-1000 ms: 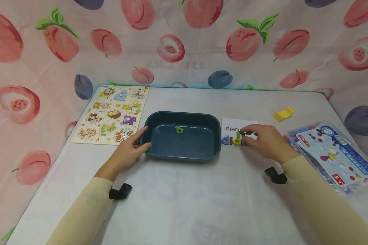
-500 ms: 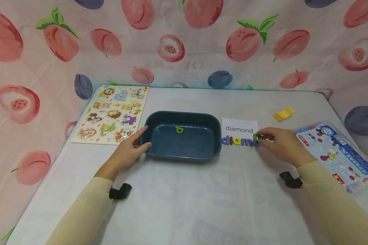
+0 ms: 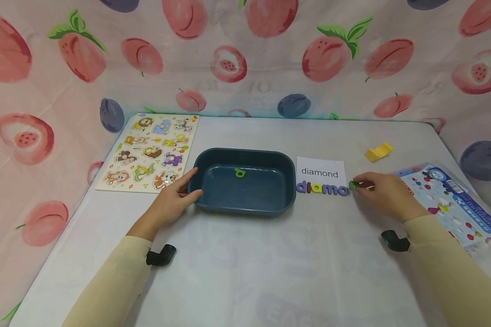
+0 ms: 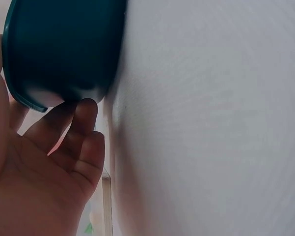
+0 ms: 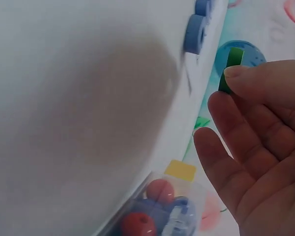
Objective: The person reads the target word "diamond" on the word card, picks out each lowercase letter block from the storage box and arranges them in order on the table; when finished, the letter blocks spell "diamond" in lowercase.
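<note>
My left hand (image 3: pixel 169 200) holds the left end of a dark teal tray (image 3: pixel 245 210), thumb and forefinger at its rim; in the left wrist view the other fingers bend against its outer wall. A green letter (image 3: pixel 239 173) lies inside. My right hand (image 3: pixel 386 193) pinches another green letter (image 5: pixel 231 69) between thumb and forefinger, just right of the purple "o" (image 3: pixel 343 191). Which letter it is cannot be made out, since it shows edge-on. Letters reading "diamo" (image 3: pixel 317 188) lie in a row along the lower edge of a white card (image 3: pixel 320 166) printed "diamond".
An animal picture puzzle board (image 3: pixel 147 152) lies behind my left hand. A yellow block (image 3: pixel 378 152) sits at the back right. Close by my right forearm is a clear plastic box (image 3: pixel 454 204) with a printed cover, holding coloured pieces. A fruit-print cloth (image 3: pixel 245 54) hangs behind the white table.
My right hand has moved right along the letter row with the green letter, uncovering the card's word and the purple "o". My left hand and the tray have stayed put.
</note>
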`<state>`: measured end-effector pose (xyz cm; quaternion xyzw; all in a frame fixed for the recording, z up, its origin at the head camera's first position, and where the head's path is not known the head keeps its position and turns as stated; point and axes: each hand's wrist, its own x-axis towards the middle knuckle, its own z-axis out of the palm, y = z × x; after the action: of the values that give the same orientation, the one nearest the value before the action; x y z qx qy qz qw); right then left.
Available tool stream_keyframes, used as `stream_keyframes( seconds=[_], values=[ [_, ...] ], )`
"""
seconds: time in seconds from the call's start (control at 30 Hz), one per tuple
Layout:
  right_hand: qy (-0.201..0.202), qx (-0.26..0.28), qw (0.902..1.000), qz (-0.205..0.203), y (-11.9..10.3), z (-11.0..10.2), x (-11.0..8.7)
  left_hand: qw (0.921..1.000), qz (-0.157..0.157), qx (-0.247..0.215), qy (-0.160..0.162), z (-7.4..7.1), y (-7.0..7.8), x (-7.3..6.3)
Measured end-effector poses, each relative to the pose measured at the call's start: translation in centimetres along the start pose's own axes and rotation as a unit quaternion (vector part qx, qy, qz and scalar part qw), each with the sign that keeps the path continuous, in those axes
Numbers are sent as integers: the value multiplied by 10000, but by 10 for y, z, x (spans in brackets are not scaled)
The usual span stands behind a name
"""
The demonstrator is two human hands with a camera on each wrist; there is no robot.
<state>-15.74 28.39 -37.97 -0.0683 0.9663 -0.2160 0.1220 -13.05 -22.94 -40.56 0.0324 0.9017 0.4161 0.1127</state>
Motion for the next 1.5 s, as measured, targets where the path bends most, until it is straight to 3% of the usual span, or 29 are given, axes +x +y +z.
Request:
stream_keyframes(
  seconds=[1.13,1.5],
  values=[
    [-345,-155,9990,223,7,12,5,10000,-83,23,-7,0,4,-2],
    [-352,-235,9990,133,8,12,6,9999,-67,99,6,0,3,-1]
  ],
)
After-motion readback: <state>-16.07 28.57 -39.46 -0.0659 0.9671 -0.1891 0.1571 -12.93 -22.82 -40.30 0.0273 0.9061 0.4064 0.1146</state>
